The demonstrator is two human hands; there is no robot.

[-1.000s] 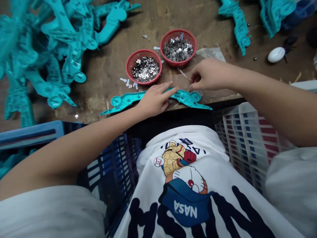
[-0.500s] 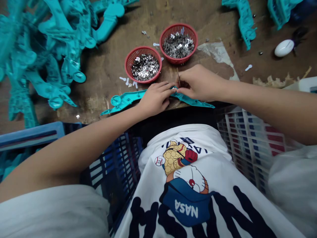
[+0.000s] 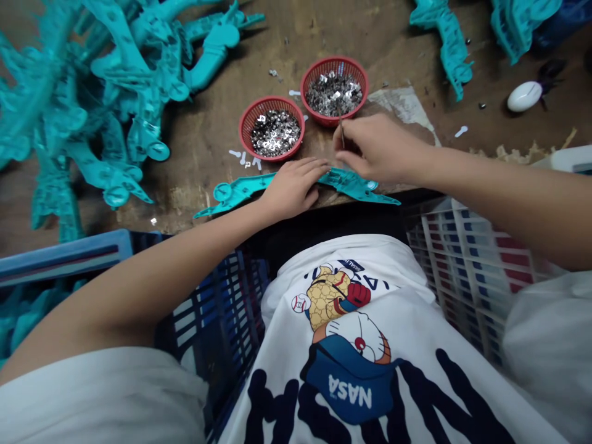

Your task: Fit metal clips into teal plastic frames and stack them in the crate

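Note:
A long turquoise plastic part (image 3: 346, 180) with a ribbed, hollow upper side lies along the table's front edge. My left hand (image 3: 296, 186) rests across its middle, fingers on the far side and thumb on the near side, gripping it there and hiding that stretch. Just above the part's right half, my right hand (image 3: 377, 148) pinches a thin, dark stick-like tool (image 3: 341, 131), whose tip points up toward the right basket. Two red baskets of small shiny metal pieces stand beyond my hands: a left basket (image 3: 242, 131) and a right basket (image 3: 365, 92).
A heap of turquoise parts (image 3: 124, 68) fills the table's left; more parts (image 3: 451, 52) lie at the far right. A white oval object (image 3: 524, 97) is on the right. A blue crate (image 3: 65, 254) and a white crate (image 3: 456, 246) stand below the table edge.
My right hand has lifted off the turquoise part and moved slightly away toward the right basket, with the thin tool still in it. My left hand stays on the part.

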